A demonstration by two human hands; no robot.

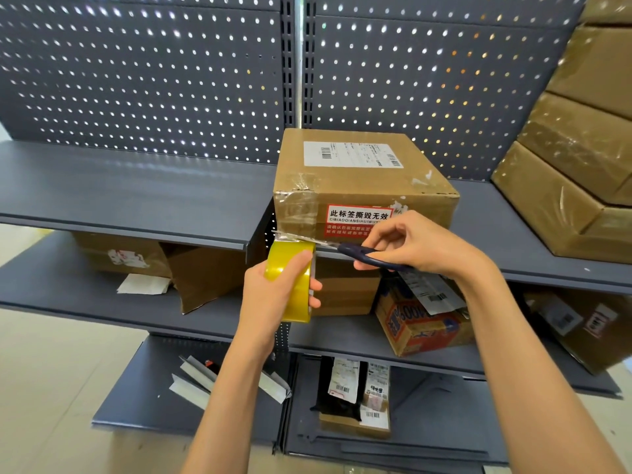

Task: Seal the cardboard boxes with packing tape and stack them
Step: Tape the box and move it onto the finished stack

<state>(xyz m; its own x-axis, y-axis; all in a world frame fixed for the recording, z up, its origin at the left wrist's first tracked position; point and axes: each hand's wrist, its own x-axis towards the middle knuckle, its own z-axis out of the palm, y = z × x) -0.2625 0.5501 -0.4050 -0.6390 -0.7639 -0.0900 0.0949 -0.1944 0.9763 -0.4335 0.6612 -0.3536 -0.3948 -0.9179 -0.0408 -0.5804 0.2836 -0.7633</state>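
Observation:
A brown cardboard box (359,179) with a white shipping label and a red sticker stands on the grey upper shelf (136,193), clear tape running down its front left corner. My left hand (273,295) grips a yellow tape roll (290,268) just below that corner, a strip of tape stretching up to the box. My right hand (417,244) holds dark blue scissors (362,254), whose blades reach left across the tape strip above the roll.
A stack of taped brown boxes (581,148) leans at the right of the upper shelf. The lower shelf holds an open box (191,268), a printed carton (420,323) and other boxes. Parcels (355,395) and metal strips (201,374) lie on the bottom shelf.

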